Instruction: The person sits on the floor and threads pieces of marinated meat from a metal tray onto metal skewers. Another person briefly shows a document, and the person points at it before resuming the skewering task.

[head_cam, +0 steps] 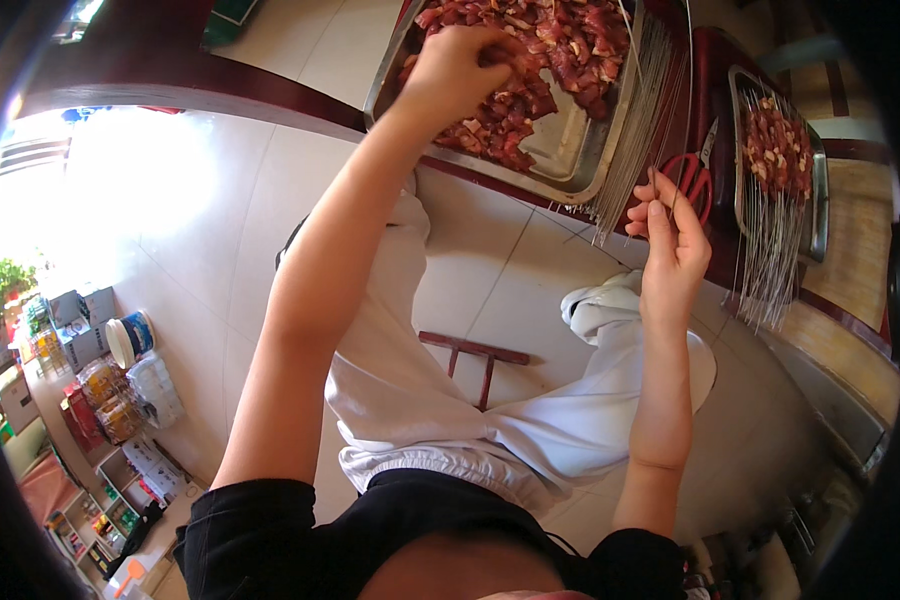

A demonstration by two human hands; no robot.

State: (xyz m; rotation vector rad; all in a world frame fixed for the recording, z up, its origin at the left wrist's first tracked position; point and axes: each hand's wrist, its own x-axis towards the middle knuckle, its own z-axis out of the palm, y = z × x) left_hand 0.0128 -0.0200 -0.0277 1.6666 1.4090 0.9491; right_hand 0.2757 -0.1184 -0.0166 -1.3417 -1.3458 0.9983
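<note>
My left hand (457, 71) reaches into a metal tray (581, 161) of raw cut meat (585, 52). Its fingertips are hidden among the pieces, so whether they pinch any meat cannot be told. My right hand (673, 244), at the tray's near right, grips a thin metal skewer (691, 82) that rises toward the top of the view. A bundle of bare metal skewers (637, 112) lies along the tray's right side. Scissors with red handles (691, 184) rest just beyond my right fingers.
On the right, a smaller metal tray (820, 210) holds meat threaded on skewers (778, 146), their bare ends hanging over the near edge. A dark red wooden bar (270, 94) runs left of the large tray. Packaged goods (112, 390) and a white-lidded bucket (129, 339) stand far left.
</note>
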